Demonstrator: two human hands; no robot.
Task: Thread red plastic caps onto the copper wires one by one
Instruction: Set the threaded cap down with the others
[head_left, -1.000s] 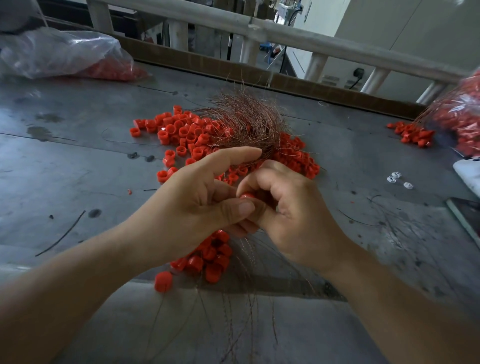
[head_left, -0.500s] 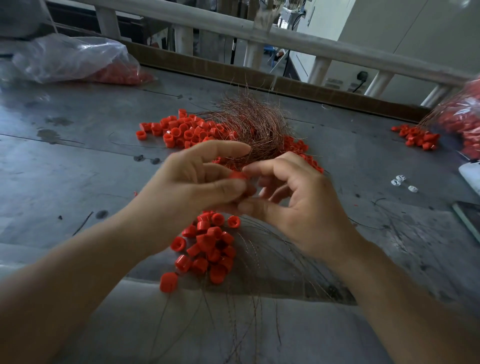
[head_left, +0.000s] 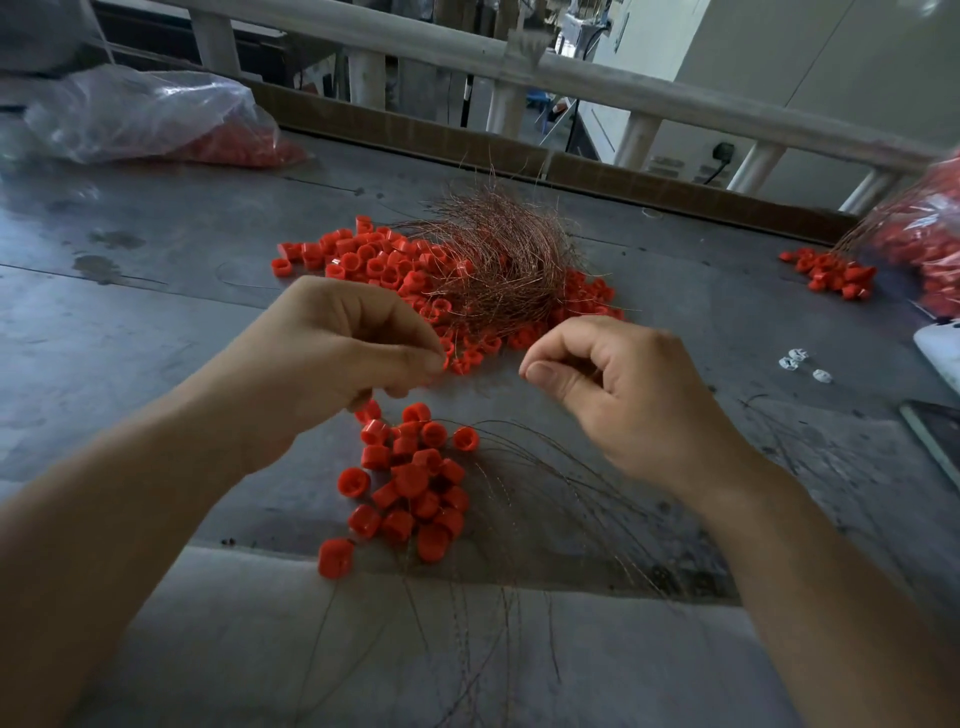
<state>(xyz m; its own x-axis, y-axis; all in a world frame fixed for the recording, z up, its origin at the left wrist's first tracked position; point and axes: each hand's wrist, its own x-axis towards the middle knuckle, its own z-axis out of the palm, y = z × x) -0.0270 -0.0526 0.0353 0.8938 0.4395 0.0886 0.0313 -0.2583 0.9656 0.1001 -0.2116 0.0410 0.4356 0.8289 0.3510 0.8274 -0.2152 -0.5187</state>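
Head view, mid-frame: left hand (head_left: 332, 358) pinches a round red plastic cap (head_left: 445, 362), right hand (head_left: 618, 389) curls, hold unclear; next likely means aiming a tip from the thin copper wires (head_left: 498, 260).

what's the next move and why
Probably bring the right hand to the left hand, which seems to pinch a red cap, and feed in a wire from the copper bundle: the hands are apart. Whether the right grip holds one is unclear.
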